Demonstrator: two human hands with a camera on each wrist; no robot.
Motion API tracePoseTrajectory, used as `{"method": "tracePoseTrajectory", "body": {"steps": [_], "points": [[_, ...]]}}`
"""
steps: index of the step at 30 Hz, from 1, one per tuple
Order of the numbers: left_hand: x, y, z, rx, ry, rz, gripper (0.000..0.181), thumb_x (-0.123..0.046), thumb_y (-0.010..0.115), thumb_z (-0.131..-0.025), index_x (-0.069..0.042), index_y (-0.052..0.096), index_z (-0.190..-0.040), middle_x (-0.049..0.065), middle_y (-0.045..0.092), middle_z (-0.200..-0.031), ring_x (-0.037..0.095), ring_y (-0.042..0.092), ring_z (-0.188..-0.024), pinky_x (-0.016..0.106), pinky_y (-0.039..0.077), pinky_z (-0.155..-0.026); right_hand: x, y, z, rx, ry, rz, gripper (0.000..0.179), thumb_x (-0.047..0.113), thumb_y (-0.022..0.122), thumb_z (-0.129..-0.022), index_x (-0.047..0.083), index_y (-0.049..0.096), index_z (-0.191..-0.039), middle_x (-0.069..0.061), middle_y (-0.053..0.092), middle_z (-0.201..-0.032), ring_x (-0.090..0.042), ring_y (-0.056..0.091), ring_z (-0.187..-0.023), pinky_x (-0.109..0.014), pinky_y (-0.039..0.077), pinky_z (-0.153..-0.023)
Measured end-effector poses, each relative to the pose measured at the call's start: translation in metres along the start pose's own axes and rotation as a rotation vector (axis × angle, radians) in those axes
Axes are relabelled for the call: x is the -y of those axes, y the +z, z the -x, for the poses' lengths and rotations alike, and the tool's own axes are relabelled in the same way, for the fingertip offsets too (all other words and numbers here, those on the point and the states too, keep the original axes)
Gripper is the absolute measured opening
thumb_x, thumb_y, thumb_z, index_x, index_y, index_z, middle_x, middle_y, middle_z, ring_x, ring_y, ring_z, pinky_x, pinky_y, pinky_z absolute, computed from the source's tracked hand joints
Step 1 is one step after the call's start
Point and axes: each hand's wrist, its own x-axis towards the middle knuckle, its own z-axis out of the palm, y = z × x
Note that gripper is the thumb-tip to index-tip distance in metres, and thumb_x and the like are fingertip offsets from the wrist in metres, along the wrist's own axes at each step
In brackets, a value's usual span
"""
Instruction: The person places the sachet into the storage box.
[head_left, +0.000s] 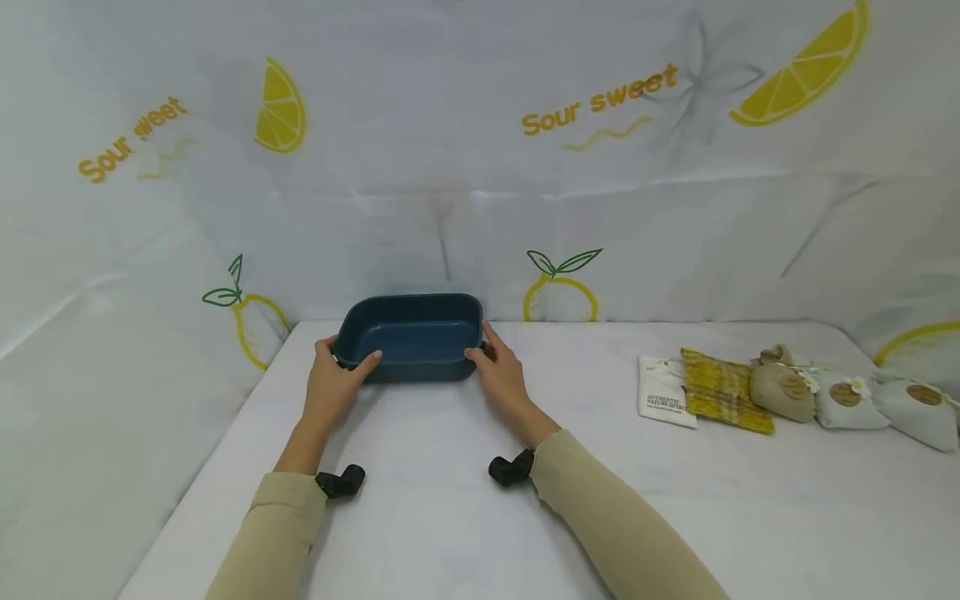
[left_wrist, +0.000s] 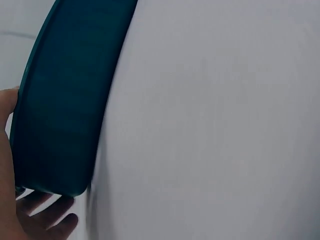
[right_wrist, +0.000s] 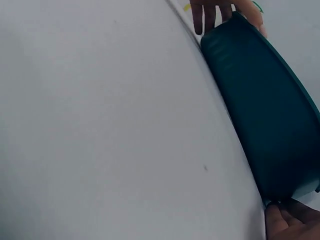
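A dark blue rectangular dish (head_left: pixel 411 333) sits near the back of the white table (head_left: pixel 465 517), with nothing in it. My left hand (head_left: pixel 339 373) grips its left end, thumb on the front rim and fingers round the corner. My right hand (head_left: pixel 497 360) grips the right end the same way. In the left wrist view the dish wall (left_wrist: pixel 60 100) fills the left side, with my fingers (left_wrist: pixel 45 215) under its corner. The right wrist view shows the dish (right_wrist: pixel 265 110) from the other end, my right hand (right_wrist: pixel 290 222) at its near corner.
A row of small sachets lies at the right: a white printed packet (head_left: pixel 666 392), a yellow woven pouch (head_left: pixel 726 390), a tan bag (head_left: pixel 783 387) and two white bags (head_left: pixel 847 398). A lemon-print cloth backdrop (head_left: pixel 562 208) rises right behind the dish. The table's left edge runs beside my left arm.
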Motion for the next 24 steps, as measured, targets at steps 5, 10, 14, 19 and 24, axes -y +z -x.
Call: {"method": "tracePoseTrajectory", "body": {"steps": [5,10,14,19,24], "points": [[-0.010,0.014,0.001,0.031,-0.014,0.083,0.098,-0.055,0.072,-0.088,-0.007,0.015,-0.154,0.035,0.037,-0.153,0.045,0.043,-0.140,0.059,0.039,-0.113,-0.005,-0.017,0.002,-0.034,0.012,0.012,0.065,0.036,0.055,-0.097,0.033,0.035,-0.158,-0.012,0.050,-0.154,-0.027,0.045,-0.146,-0.049,0.036,-0.121],[-0.017,0.036,0.000,0.051,0.013,0.106,0.108,-0.054,0.074,-0.087,-0.013,0.008,-0.162,0.025,0.023,-0.165,0.042,0.031,-0.150,0.061,0.033,-0.118,-0.013,-0.040,0.005,-0.056,0.026,0.044,0.065,0.039,0.053,-0.096,0.035,0.034,-0.158,-0.011,0.053,-0.152,-0.025,0.047,-0.144,-0.047,0.038,-0.119],[-0.023,0.050,-0.001,0.064,0.066,0.094,0.111,-0.052,0.075,-0.086,-0.013,0.007,-0.164,0.022,0.019,-0.167,0.041,0.024,-0.153,0.063,0.027,-0.121,-0.017,-0.056,0.007,-0.059,0.026,0.053,0.065,0.037,0.052,-0.097,0.035,0.034,-0.159,-0.011,0.058,-0.147,-0.025,0.054,-0.137,-0.046,0.043,-0.116],[-0.033,0.066,-0.001,0.066,0.086,0.144,0.108,-0.051,0.079,-0.083,-0.010,0.018,-0.162,0.020,0.024,-0.164,0.038,0.029,-0.151,0.061,0.028,-0.121,-0.022,-0.077,0.011,-0.062,0.025,0.043,0.064,0.031,0.053,-0.098,0.036,0.033,-0.158,-0.011,0.064,-0.140,-0.025,0.065,-0.124,-0.042,0.050,-0.108],[-0.045,0.081,0.002,0.129,0.071,0.226,0.113,-0.052,0.081,-0.081,-0.012,0.012,-0.161,0.021,0.021,-0.166,0.038,0.026,-0.154,0.060,0.029,-0.122,-0.028,-0.097,0.014,-0.078,0.016,0.055,0.064,0.027,0.050,-0.099,0.033,0.032,-0.159,-0.013,0.065,-0.139,-0.026,0.067,-0.119,-0.042,0.052,-0.105]]}}
